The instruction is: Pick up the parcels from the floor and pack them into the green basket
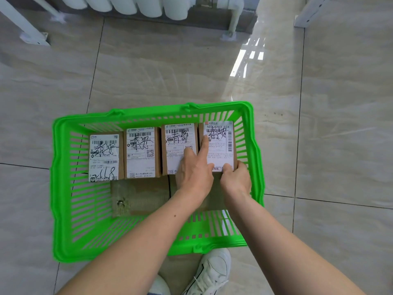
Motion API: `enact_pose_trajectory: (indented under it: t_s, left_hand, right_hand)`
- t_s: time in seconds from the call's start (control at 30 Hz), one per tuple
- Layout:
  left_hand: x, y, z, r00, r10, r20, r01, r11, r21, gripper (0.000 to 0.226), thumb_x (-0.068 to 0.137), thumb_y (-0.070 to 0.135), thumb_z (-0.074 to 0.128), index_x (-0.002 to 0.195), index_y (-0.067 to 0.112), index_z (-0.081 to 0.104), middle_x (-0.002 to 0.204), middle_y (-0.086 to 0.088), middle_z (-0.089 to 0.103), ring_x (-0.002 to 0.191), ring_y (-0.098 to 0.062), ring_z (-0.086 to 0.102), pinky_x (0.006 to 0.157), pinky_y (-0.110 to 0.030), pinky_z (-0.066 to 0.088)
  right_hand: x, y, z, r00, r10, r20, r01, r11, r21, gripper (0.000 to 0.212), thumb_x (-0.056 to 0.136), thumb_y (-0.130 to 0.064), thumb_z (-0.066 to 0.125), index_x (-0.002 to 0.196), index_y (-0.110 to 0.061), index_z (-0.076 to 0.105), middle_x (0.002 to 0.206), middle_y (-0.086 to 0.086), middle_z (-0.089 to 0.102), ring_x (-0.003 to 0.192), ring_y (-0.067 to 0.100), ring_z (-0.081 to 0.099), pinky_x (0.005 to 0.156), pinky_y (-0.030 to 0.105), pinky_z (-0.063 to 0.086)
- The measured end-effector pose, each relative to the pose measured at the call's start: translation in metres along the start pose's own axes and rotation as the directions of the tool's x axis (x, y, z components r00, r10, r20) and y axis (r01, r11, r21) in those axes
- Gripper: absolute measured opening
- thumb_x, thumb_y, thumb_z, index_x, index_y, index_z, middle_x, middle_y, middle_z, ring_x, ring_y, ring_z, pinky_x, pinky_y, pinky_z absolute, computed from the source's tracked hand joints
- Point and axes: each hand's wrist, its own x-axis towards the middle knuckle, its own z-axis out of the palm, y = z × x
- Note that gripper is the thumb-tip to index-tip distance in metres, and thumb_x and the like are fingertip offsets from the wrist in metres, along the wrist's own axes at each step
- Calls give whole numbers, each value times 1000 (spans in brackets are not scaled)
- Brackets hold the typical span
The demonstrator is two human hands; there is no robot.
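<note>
fingers of the right hand (pixel 235 179) curl round the near edge of the fourth parcel (pixel 220 145), thumb on its label, gripping it. left hand (pixel 194 167) lies across the third parcel (pixel 177 143) with the index finger extended straight onto the left edge of the fourth parcel's label; the other fingers appear loosely bent and hold nothing, so this hand presses rather than grips.

step in hand, as judged: seating the fourth parcel at the right end of a row inside the green basket (pixel 63 188). the row runs along the far wall: first parcel (pixel 105 156), second parcel (pixel 141 152), third, fourth, each touching or just beside the next, labels up. next move likely calls for releasing both hands once the parcel sits flush against its neighbour and the right wall. no parcel is visible on the floor in this view, so the picking may be nearly complete; ground outside the view cannot be checked.

a flat brown sheet (pixel 140 196) lines the basket's near bottom.

white shoes (pixel 212 271) stand just behind the basket. tiled floor (pixel 148 71) is glossy, pale, with dark grout lines. beyond: white radiator (pixel 136 5) and white frame legs (pixel 23 26).
</note>
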Motion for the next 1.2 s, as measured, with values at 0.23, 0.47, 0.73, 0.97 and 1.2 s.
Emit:
enact_pose_trajectory:
  t_s: [0.23,0.47,0.73,0.97,1.2]
  left_hand:
    - [-27,6,-21,998,-57,4,57,991,-123,66,98,33,44,152,40,6,128,-6,50,115,-30,55,91,-44,46]
    - [-88,41,-72,994,-102,30,105,985,-137,65,97,41,40,153,25,10,130,-3,61,120,-30,56,95,-46,47]
    - [-164,126,-142,997,60,39,-55,992,-112,64,96,43,45,151,25,18,120,6,68,118,-27,59,92,-39,46]
    - [-232,180,-156,969,223,105,-216,973,-76,50,97,43,44,140,19,37,123,0,66,124,-28,54,99,-40,41]
    - [-312,219,-118,915,347,203,-347,937,-40,47,97,45,41,136,20,41,116,4,66,118,-26,57,93,-37,42]
  right_hand:
    - [-40,8,-6,995,22,102,-44,975,218,60,90,-20,49,146,-6,33,114,8,64,110,22,58,96,34,42]
    - [-100,2,-80,956,11,293,-110,939,325,57,89,-34,56,141,-18,39,123,5,64,117,23,61,105,49,45]
    - [-168,-12,-195,975,3,224,-124,840,528,34,98,-22,52,129,-9,46,111,8,63,86,15,63,72,31,51]
    - [-229,20,-269,989,23,147,-115,746,656,36,99,-25,51,131,-10,47,124,8,61,95,19,66,71,30,53]
    - [-272,104,-330,993,118,27,-95,625,775,35,98,-26,52,129,-11,48,124,7,60,90,15,68,81,37,55]
